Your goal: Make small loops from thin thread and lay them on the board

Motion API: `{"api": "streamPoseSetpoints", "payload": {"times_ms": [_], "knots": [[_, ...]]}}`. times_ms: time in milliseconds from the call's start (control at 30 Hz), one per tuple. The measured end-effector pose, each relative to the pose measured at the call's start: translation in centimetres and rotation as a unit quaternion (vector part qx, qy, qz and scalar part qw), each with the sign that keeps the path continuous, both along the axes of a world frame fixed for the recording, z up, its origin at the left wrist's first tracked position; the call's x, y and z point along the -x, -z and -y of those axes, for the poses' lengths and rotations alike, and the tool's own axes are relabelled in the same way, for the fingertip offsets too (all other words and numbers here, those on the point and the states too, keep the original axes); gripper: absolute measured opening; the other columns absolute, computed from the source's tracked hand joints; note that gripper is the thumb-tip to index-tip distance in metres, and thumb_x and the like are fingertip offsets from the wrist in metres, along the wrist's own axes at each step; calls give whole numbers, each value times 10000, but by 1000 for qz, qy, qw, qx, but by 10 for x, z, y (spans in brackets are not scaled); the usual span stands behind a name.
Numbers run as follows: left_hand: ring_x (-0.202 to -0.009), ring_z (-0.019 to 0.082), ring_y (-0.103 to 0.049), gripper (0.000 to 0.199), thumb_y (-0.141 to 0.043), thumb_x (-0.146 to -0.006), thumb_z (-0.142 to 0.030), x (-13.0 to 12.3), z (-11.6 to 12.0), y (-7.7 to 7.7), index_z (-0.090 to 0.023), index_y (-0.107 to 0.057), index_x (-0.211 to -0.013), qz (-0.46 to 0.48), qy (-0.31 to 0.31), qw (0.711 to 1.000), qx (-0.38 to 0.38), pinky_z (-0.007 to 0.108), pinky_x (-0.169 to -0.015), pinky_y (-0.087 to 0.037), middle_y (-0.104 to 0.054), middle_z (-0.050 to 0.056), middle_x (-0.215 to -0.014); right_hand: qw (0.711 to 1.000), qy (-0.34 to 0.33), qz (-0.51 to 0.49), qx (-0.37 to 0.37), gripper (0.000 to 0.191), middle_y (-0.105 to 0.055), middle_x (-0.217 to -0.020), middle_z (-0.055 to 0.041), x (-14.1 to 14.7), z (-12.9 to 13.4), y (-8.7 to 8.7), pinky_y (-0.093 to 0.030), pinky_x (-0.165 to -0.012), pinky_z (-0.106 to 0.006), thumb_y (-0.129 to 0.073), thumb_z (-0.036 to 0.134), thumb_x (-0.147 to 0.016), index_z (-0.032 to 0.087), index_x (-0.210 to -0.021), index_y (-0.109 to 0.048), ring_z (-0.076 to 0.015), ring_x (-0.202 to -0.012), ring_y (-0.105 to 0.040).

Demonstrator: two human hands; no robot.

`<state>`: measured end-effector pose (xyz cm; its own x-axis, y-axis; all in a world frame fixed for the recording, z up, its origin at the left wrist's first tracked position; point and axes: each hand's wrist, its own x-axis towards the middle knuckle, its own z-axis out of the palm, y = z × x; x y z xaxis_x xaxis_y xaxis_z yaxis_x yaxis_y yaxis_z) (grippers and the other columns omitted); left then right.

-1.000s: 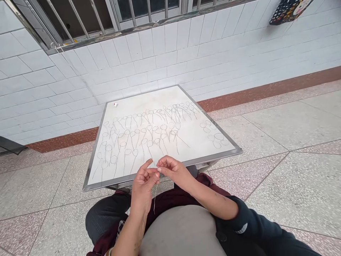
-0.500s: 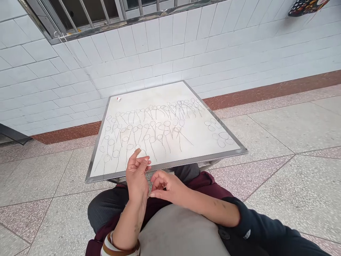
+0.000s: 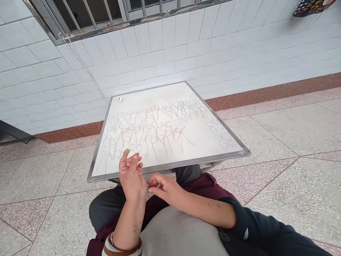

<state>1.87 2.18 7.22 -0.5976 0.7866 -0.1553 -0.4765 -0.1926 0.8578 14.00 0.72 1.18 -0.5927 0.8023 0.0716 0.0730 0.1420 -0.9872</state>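
My left hand (image 3: 132,176) is raised over the near left edge of a white table (image 3: 160,90), thumb and index fingertips pinched on something thin that I cannot make out. Just right of its wrist, my right hand (image 3: 163,187) has curled fingers with the thumb below them, close to the table's near edge; a fine thread-like line shows faintly at its fingertips. Many thin dark wire-like loops with long tails (image 3: 153,140) lie in rows across the tabletop. A group of plain rings (image 3: 226,136) without tails lies at the table's right side.
A small white and red object (image 3: 120,100) sits at the table's far left corner. Behind the table rises a white tiled wall (image 3: 160,57) with a barred window (image 3: 90,14). A patterned item (image 3: 310,8) hangs at upper right. My knees are under the near edge.
My left hand has shifted left, and its fingertips are farther from my right hand. My right hand has moved slightly left and up. The view has shifted slightly.
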Motion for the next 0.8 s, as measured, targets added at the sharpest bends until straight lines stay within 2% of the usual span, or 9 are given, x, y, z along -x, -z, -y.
{"api": "streamPoseSetpoints", "payload": {"times_ms": [167,333,467,567,800], "knots": [[-852,100,-582,412,-749,-699,-205,1,2,1,-262,-637,-1091,17,15,1000,3,223,-747,-403,-614,-7,-891,997,-6,-43,65,167,-636,-759,-3,0,-1,-5,-487,-555,-226,-436,325,-922,203,-920,-550,-109,-614,-575],[-823,126,-579,418,-742,-707,-222,-1,9,8,-244,-632,-1110,-31,75,997,12,234,-669,-427,-621,9,-863,997,13,-57,59,252,-647,-745,-13,-3,-3,-7,-483,-526,-217,-409,390,-936,191,-897,-557,-101,-572,-563],[-850,136,-562,336,-673,-784,-302,-1,19,16,-220,-638,-1109,-111,113,987,34,234,-665,-434,-646,35,-883,995,36,-70,63,238,-659,-743,-11,-5,-6,-3,-467,-509,-204,-438,399,-927,193,-909,-556,-99,-576,-568],[-784,115,-534,304,-625,-824,-336,1,25,20,-203,-647,-1097,-158,130,978,46,212,-626,-421,-660,42,-879,994,52,-72,63,230,-661,-751,-8,-6,-8,-2,-458,-513,-203,-445,396,-927,196,-896,-554,-99,-585,-569],[-787,135,-581,267,-657,-798,-327,1,29,19,-186,-665,-1024,-131,140,981,40,227,-624,-457,-670,47,-886,995,34,-73,66,218,-663,-768,-8,-8,-7,2,-459,-535,-206,-443,389,-929,201,-903,-549,-99,-603,-572]]}}
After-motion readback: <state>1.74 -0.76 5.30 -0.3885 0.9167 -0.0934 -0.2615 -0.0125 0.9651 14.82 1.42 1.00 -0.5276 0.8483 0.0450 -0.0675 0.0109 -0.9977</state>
